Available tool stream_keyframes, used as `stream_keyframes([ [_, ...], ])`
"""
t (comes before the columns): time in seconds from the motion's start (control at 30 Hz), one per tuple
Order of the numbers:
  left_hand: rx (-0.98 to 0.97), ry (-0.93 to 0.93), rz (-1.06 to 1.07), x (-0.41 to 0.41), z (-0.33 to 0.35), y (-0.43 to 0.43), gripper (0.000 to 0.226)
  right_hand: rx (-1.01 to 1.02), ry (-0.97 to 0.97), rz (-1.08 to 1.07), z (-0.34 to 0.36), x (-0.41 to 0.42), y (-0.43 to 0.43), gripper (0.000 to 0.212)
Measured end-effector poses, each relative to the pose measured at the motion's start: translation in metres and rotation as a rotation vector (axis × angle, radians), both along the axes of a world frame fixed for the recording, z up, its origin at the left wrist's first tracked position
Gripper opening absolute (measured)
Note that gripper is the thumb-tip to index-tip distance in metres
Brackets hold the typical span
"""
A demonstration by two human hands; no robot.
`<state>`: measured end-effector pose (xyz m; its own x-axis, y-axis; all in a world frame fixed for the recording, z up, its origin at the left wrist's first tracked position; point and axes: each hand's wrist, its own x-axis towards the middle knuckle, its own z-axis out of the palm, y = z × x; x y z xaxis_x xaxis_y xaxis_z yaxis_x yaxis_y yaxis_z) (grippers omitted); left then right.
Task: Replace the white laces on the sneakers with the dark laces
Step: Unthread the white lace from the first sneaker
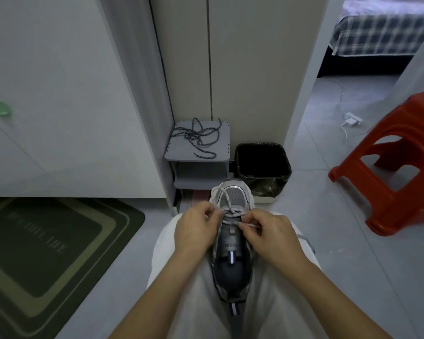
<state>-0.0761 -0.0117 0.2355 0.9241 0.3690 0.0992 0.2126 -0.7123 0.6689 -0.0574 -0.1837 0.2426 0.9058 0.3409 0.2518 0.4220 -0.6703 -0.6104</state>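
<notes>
A grey and white sneaker (233, 263) lies between my knees, toe pointing away from me. A white lace (222, 194) crosses its front eyelets and loops over the toe. My left hand (196, 228) grips the sneaker's left side, its fingers curled at the lace by the eyelets. My right hand (267, 234) pinches the lace's tip at the right eyelets. The dark laces (197, 135) lie tangled on top of a small grey shelf (179, 152) ahead.
A bin with a black bag (262, 167) stands right of the shelf. A red plastic stool (399, 167) is at the right. A green doormat (47, 253) covers the floor at the left. White cabinet doors (59, 94) rise behind it.
</notes>
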Motion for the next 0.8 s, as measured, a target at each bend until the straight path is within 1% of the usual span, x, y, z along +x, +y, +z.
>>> stream_keyframes([
  [0.07, -0.02, -0.072, 0.079, 0.004, 0.011, 0.016, 0.017, 0.003, 0.005, -0.007, -0.001, 0.0, -0.004, 0.01],
  [0.17, -0.137, -0.179, 0.255, 0.009, 0.036, 0.054, 0.016, -0.004, -0.004, -0.007, 0.0, 0.0, -0.007, 0.008],
  [0.2, -0.148, -0.164, 0.259, 0.01, 0.039, 0.06, 0.018, -0.007, -0.009, -0.009, 0.001, 0.001, -0.006, 0.007],
  [0.23, -0.136, -0.107, 0.222, 0.011, 0.038, 0.06, 0.02, -0.009, -0.015, -0.012, 0.001, 0.001, -0.006, 0.005],
  [0.3, -0.089, 0.04, 0.118, 0.008, 0.027, 0.047, 0.029, -0.003, -0.021, -0.016, 0.001, 0.002, -0.004, 0.006],
  [0.33, -0.054, 0.074, 0.094, 0.002, 0.02, 0.038, 0.04, -0.002, -0.023, -0.013, 0.001, 0.001, -0.003, 0.007],
  [0.37, -0.014, 0.032, 0.086, -0.004, 0.015, 0.029, 0.053, -0.004, -0.025, -0.008, 0.001, 0.001, -0.002, 0.007],
  [0.4, 0.033, -0.069, 0.071, -0.009, 0.01, 0.022, 0.06, -0.008, -0.024, -0.004, 0.001, 0.001, -0.002, 0.008],
  [0.43, 0.109, -0.183, 0.028, -0.014, 0.006, 0.016, 0.056, -0.013, -0.021, -0.002, 0.0, 0.0, -0.002, 0.008],
  [0.47, 0.204, -0.271, -0.043, -0.017, 0.002, 0.012, 0.045, -0.015, -0.02, -0.002, 0.0, 0.0, -0.002, 0.008],
  [0.5, 0.301, -0.317, -0.12, -0.019, -0.003, 0.009, 0.033, -0.016, -0.021, -0.005, -0.001, 0.0, -0.003, 0.008],
  [0.53, 0.38, -0.324, -0.182, -0.02, -0.008, 0.006, 0.028, -0.015, -0.024, -0.009, -0.001, 0.001, -0.003, 0.008],
  [0.6, 0.455, -0.259, -0.243, -0.021, -0.013, 0.004, 0.03, -0.013, -0.017, -0.015, 0.0, 0.0, -0.002, 0.007],
  [0.67, 0.491, -0.239, -0.245, -0.018, -0.015, 0.007, 0.028, -0.012, 0.001, -0.015, 0.001, 0.0, 0.0, 0.006],
  [0.73, 0.575, -0.262, -0.236, -0.014, -0.01, 0.017, 0.02, -0.006, 0.005, -0.013, 0.001, -0.001, 0.001, 0.006],
  [0.8, 0.615, -0.283, -0.158, -0.007, 0.002, 0.04, 0.017, -0.007, -0.002, -0.019, 0.0, 0.0, -0.001, 0.007],
])
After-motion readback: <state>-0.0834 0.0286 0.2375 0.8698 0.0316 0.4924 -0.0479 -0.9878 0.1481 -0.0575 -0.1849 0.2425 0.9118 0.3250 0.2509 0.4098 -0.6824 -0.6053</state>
